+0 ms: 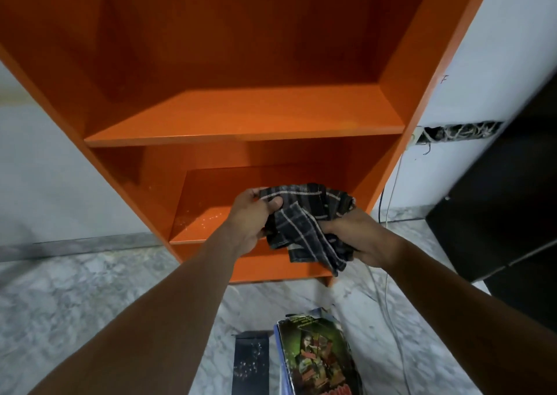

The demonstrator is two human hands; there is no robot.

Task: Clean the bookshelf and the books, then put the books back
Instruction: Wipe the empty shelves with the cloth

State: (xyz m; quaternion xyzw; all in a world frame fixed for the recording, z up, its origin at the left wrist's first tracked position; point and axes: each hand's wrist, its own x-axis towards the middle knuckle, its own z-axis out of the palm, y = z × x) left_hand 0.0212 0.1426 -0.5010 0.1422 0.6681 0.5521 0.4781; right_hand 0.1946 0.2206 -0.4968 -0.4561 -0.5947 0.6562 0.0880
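Head view. DESK: what have the hands got?

ME: Both are on the checked cloth point(304, 213). The left hand point(251, 222) pinches its upper edge, thumb on top and fingers curled under. The right hand point(361, 239) has its fingers closed round the bunched lower part. The cloth hangs between them in the air and, as far as I can judge, touches no board.

DESK: And the shelf?

ME: The orange bookshelf point(241, 114) stands against the wall with no books in any compartment I can see. The bottom shelf point(208, 228) lies just beyond and below the hands. Its long axis runs left to right across my view. Pale specks sit on its left part (dust or droplets, I cannot tell which). The left hand is the nearer one to them.

DESK: Books?

ME: They are on the marble floor point(90, 289), on the near side under the forearms and well apart from the hands. The green-covered book point(319, 361) lies beside a dark book point(251, 361), both with long edges pointing roughly toward the shelf.

DESK: Your read?

ME: I judge the cloth is being gathered for a wipe. The stroke wants to go forward and down, then along the board's length. The books look like a later step.
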